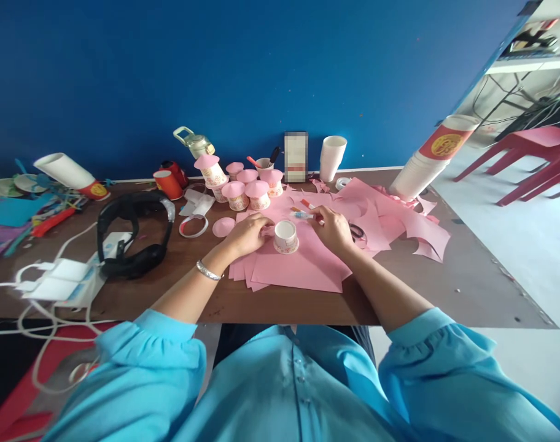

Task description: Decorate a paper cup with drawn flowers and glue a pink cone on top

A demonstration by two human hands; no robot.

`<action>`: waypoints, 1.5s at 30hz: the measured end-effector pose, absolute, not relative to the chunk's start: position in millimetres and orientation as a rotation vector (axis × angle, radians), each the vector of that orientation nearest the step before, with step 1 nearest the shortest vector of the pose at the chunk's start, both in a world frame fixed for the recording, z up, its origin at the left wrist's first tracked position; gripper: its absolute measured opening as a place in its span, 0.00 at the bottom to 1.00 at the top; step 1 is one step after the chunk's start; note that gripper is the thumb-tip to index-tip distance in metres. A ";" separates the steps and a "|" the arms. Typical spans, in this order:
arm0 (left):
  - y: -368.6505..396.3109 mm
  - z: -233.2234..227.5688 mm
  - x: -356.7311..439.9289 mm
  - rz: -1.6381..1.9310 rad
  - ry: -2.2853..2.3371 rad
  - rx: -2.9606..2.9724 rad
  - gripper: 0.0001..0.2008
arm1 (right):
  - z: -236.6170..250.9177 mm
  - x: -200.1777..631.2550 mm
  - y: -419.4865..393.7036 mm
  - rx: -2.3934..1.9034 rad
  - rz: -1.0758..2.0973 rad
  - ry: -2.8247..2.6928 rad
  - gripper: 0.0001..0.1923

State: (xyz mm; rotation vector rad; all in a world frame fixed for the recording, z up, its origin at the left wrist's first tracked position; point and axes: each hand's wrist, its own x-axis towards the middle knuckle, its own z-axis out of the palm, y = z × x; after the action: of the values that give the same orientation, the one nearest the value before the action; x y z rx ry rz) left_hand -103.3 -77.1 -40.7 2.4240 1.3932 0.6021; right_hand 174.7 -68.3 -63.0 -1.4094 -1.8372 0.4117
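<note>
An upside-down paper cup (286, 237) with a floral pattern stands on stacked pink paper sheets (307, 270). Just left of it, my left hand (248, 236) has its fingers pinched together. Whatever lies between those fingertips blends with the pink paper, and I cannot tell whether they touch the cup. To the right, my right hand (330, 228) grips a slim pen-like tube (302, 215) with a clear, light-blue end pointing left. A flat pink paper cone (223, 227) rests beside my left hand. Black-handled scissors (356, 232) lie partly hidden behind my right hand.
Behind my hands stand several cups topped with pink cones (258, 195). Cup stacks (331, 158) and a leaning stack (427, 162) flank pink paper scraps (418, 224). A tape roll (193, 226), black headset (135, 270) and white charger with cables (61, 279) are left.
</note>
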 end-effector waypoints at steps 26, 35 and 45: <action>-95.9 -16.3 -192.4 0.405 1.913 2.374 0.25 | -62.3 175.6 -77.7 -1.407 0.060 -2.266 0.15; -74.7 3.0 -200.1 -0.249 1.799 2.305 0.41 | -62.6 178.9 -76.1 -1.388 0.037 -2.188 0.15; -30.3 15.7 -195.4 -0.598 1.642 2.211 0.41 | -61.4 177.7 -71.3 -1.517 0.156 -2.153 0.12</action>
State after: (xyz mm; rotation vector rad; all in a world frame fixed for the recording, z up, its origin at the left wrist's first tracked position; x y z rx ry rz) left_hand -195.4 -30.3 15.7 2.2114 1.6420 -0.5976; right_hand 177.7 -71.3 -61.4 -1.5170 -2.1529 0.1559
